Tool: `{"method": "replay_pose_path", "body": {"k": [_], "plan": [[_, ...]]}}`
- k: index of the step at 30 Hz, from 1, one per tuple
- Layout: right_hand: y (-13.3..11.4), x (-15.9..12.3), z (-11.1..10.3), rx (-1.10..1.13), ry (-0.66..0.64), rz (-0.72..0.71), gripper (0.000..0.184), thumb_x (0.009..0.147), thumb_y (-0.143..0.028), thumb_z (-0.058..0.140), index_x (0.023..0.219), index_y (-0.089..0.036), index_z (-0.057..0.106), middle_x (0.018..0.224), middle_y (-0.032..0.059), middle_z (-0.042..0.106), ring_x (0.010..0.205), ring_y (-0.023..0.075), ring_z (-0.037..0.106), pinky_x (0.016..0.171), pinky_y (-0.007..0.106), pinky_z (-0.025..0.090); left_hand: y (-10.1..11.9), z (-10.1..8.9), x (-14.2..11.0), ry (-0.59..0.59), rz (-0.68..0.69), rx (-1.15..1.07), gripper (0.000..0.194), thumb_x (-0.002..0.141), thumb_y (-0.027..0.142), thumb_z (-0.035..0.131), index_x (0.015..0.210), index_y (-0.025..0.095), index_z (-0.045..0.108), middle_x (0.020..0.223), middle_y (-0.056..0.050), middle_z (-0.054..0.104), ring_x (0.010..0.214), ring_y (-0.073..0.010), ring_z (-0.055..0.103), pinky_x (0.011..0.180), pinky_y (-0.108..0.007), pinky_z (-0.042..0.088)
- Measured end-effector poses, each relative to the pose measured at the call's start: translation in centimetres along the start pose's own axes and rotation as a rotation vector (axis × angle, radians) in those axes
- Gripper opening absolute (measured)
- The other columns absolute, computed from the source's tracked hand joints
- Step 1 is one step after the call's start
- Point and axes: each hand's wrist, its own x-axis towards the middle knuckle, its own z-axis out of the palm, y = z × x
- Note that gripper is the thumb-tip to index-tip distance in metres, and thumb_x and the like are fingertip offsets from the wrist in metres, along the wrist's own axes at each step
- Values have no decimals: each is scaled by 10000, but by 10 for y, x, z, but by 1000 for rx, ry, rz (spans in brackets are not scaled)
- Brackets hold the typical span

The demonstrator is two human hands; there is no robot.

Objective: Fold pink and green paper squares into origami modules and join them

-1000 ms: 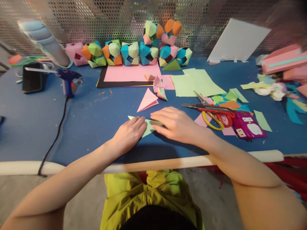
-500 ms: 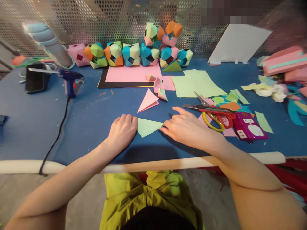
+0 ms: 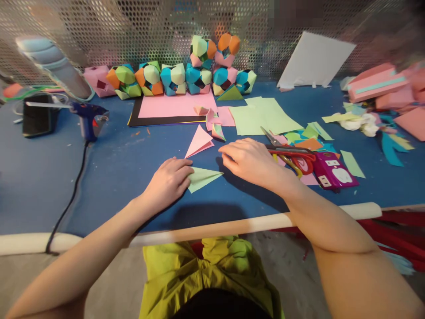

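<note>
Behind the blue table (image 3: 122, 173) stands a wall full of tiny holes (image 3: 146, 26), with a row of bright paper balls (image 3: 173, 79) in front of it. Think of a clock lying flat, with the green folded paper (image 3: 205, 178) in its middle and 12 o'clock over by the wall. This green paper lies near the front edge of the table, its thin tip aimed at 3 o'clock.

At 9 o'clock the left hand (image 3: 171, 176) rests on the wide end. I can't tell if it is pinching the paper or only pressing it down. At about 2 o'clock the right hand (image 3: 247, 160) is holding nothing. Its fingers are a bit bent, and it is near the tip but apart from it. The two hands are apart too.

Half a second ago the right fingers were at the tip and the top looked flat. Now they have let go, and a long fold line shows, running to the tip. I think that means the narrow shape is there, with just the left hand keeping it in place.

A pink folded paper (image 3: 199, 141) sits just beside it at 12 o'clock. Scissors (image 3: 294, 152) lie between 2 and 3, and a glue gun (image 3: 86, 116) is at 10.
</note>
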Motion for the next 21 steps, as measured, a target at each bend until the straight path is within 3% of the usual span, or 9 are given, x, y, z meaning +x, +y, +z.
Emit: {"method": "replay_pose_path", "body": {"k": [2,5,9,11,14,18,21], "plan": [[-1,1,3,124,69,57,266,920,-217,436,1014,-132,671,994,117,712,903,237,640,812,361,442,2,-1,1,96,-105,-31,236,885,189,411,911,173,645,1005,-90,697,906,-204,640,836,-341,472],[-6,1,9,454,157,136,370,913,-336,485,1211,-130,562,1153,134,656,987,236,633,860,371,480,9,-7,2,259,-307,-96,193,862,205,453,803,187,636,776,-36,663,678,-156,584,647,-267,426],[-16,2,20,875,80,189,627,821,-381,593,1357,-133,382,1196,151,597,854,189,653,786,350,526,18,-13,4,306,-467,-302,184,823,236,530,650,186,574,557,35,503,522,-107,425,551,-238,340],[-18,4,26,1021,50,235,643,799,-287,577,1373,-127,334,1080,121,622,750,156,634,720,328,533,19,-13,5,296,-545,-470,185,819,256,544,654,176,569,545,46,475,516,-99,409,519,-227,314],[-16,8,32,1145,56,270,618,775,-172,491,1364,-128,310,910,55,621,658,126,588,647,299,516,19,-12,7,293,-637,-790,139,796,281,583,729,160,601,632,33,556,582,-108,484,541,-216,358],[-12,11,34,1178,109,270,582,758,-165,479,1325,-144,353,866,26,596,647,108,556,607,262,484,18,-9,11,282,-719,-1249,173,737,261,661,864,151,618,787,-4,670,721,-153,613,681,-263,469],[-14,11,34,1228,138,269,542,747,-160,502,1279,-149,398,831,7,578,638,99,537,606,251,477,18,-7,12,240,-789,-1458,249,693,222,697,918,145,623,842,-32,708,765,-182,659,711,-290,500]]}}
